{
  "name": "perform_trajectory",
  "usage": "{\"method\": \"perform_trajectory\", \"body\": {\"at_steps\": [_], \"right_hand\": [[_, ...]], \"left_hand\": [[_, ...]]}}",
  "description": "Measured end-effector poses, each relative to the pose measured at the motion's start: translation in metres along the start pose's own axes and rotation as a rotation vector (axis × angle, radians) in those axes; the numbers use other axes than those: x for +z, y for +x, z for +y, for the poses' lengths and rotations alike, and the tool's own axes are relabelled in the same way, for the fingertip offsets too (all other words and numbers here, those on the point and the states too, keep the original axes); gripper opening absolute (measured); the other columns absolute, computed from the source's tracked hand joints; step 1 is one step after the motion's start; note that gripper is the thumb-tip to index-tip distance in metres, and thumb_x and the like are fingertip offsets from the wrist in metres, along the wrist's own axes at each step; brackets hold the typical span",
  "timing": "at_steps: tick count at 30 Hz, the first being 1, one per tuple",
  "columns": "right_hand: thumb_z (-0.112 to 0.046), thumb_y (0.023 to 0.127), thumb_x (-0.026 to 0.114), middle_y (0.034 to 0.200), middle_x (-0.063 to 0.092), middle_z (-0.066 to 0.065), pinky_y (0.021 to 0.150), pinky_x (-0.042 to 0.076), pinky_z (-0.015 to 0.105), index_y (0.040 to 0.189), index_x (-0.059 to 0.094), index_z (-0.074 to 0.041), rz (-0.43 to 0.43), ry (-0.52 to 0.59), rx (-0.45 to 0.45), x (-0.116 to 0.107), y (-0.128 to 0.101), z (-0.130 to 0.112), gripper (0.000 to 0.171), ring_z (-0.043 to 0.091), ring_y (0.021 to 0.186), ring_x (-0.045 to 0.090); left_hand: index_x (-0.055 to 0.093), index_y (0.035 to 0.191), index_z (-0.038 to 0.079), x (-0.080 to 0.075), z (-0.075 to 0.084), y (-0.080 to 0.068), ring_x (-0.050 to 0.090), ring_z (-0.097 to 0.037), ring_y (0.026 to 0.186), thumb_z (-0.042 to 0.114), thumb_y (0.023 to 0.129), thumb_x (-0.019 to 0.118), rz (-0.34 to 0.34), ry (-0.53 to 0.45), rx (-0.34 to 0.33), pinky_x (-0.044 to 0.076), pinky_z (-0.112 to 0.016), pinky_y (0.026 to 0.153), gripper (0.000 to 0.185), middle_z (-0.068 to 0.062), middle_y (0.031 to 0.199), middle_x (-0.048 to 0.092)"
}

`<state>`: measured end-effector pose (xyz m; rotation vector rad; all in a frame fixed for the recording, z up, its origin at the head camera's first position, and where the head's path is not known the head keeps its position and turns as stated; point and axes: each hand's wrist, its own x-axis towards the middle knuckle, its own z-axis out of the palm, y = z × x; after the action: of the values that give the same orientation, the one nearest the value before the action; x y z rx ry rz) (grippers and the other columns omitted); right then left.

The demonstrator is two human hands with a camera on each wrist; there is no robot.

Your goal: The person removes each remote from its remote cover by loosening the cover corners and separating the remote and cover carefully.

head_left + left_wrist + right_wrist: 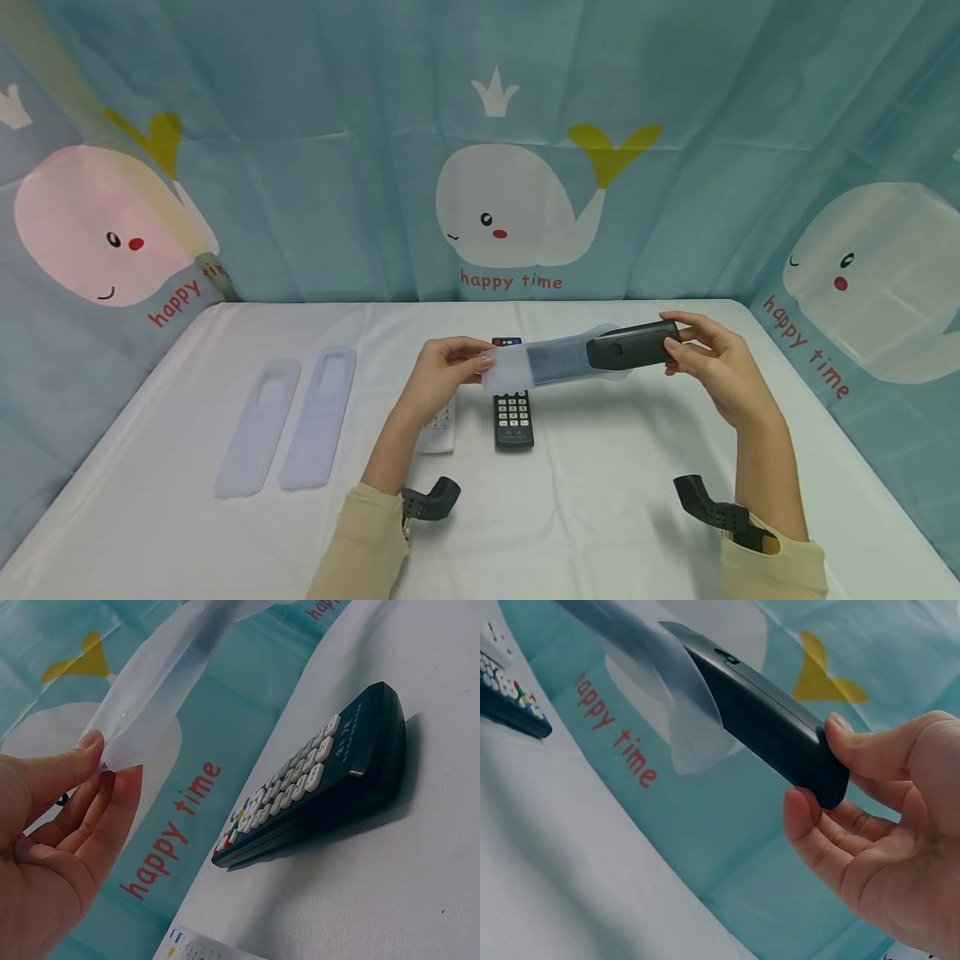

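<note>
Raised over the table, a black remote control (637, 345) lies partly inside a translucent silicone sleeve (506, 369), its bare end sticking out to the right. My right hand (716, 362) pinches that bare end between thumb and fingers. At the other end, my left hand (450, 373) pinches the sleeve's closed tip. In the right wrist view the sleeve's loose mouth (697, 742) hangs around the remote's back. Below the sleeve, a second black remote (513, 421) lies buttons up on the table, partly hidden. A white remote (437, 432) lies beside it, mostly behind my left hand.
Two translucent sleeves (258, 429) (321, 417) lie side by side on the left of the white-covered table (600, 525). A blue curtain (315, 208) with whale prints stands behind the table and along both sides.
</note>
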<state>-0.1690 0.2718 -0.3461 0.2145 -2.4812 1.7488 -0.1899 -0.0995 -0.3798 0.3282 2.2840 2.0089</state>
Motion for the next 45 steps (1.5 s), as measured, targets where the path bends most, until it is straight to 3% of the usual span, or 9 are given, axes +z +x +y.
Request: {"method": "perform_trajectory", "body": {"at_steps": [12, 23, 28, 32, 38, 45], "right_hand": [[-0.01, 0.105, 0.066, 0.108, 0.057, -0.001, 0.078, 0.057, 0.016, 0.141, 0.064, -0.02, 0.0, 0.084, 0.014, -0.001, -0.001, 0.002, 0.037, 0.012, 0.074, 0.069], [-0.006, 0.104, 0.066, 0.107, 0.057, -0.001, 0.076, 0.057, 0.017, 0.136, 0.067, -0.024, 0.006, 0.141, 0.015, -0.002, -0.001, 0.004, 0.037, 0.013, 0.074, 0.069], [-0.006, 0.104, 0.065, 0.107, 0.056, 0.0, 0.076, 0.057, 0.017, 0.13, 0.068, -0.031, 0.006, 0.164, 0.016, -0.002, 0.0, 0.005, 0.036, 0.012, 0.077, 0.07], [-0.005, 0.104, 0.066, 0.108, 0.055, 0.001, 0.076, 0.058, 0.017, 0.132, 0.069, -0.028, 0.004, 0.188, 0.01, -0.002, -0.001, 0.005, 0.036, 0.013, 0.078, 0.07], [-0.008, 0.105, 0.066, 0.109, 0.055, 0.002, 0.078, 0.059, 0.017, 0.137, 0.066, -0.02, -0.006, 0.168, -0.01, 0.002, 0.0, 0.004, 0.035, 0.011, 0.081, 0.071], [-0.011, 0.105, 0.065, 0.104, 0.059, -0.005, 0.081, 0.059, 0.018, 0.142, 0.063, -0.019, 0.0, 0.03, -0.005, 0.003, 0.002, 0.004, 0.037, 0.002, 0.095, 0.07]], "left_hand": [[0.074, 0.122, -0.007, -0.001, 0.0, 0.0, 0.071, -0.014, 0.089, 0.003, 0.1, 0.071, 0.001, 0.012, -0.01, 0.063, -0.03, 0.083, 0.024, -0.021, 0.118, 0.075], [0.072, 0.128, -0.001, 0.0, 0.0, -0.001, 0.068, -0.015, 0.093, 0.006, 0.101, 0.07, -0.061, 0.032, -0.019, 0.063, -0.035, 0.088, 0.028, -0.016, 0.117, 0.073], [0.072, 0.128, 0.0, 0.002, -0.001, -0.001, 0.068, -0.016, 0.095, 0.011, 0.101, 0.071, -0.071, 0.043, -0.016, 0.062, -0.034, 0.087, 0.029, -0.015, 0.122, 0.073], [0.073, 0.129, 0.002, 0.003, -0.001, -0.001, 0.07, -0.018, 0.1, 0.014, 0.102, 0.072, -0.063, 0.06, -0.028, 0.062, -0.035, 0.088, 0.03, -0.014, 0.126, 0.073], [0.075, 0.127, 0.003, 0.007, 0.0, 0.0, 0.07, -0.018, 0.105, 0.013, 0.102, 0.071, -0.054, 0.067, -0.034, 0.061, -0.036, 0.09, 0.028, -0.013, 0.127, 0.073], [0.077, 0.123, 0.003, 0.009, 0.0, 0.001, 0.068, -0.016, 0.098, 0.011, 0.101, 0.071, -0.03, 0.062, -0.027, 0.059, -0.03, 0.084, 0.024, -0.013, 0.121, 0.075]]}}
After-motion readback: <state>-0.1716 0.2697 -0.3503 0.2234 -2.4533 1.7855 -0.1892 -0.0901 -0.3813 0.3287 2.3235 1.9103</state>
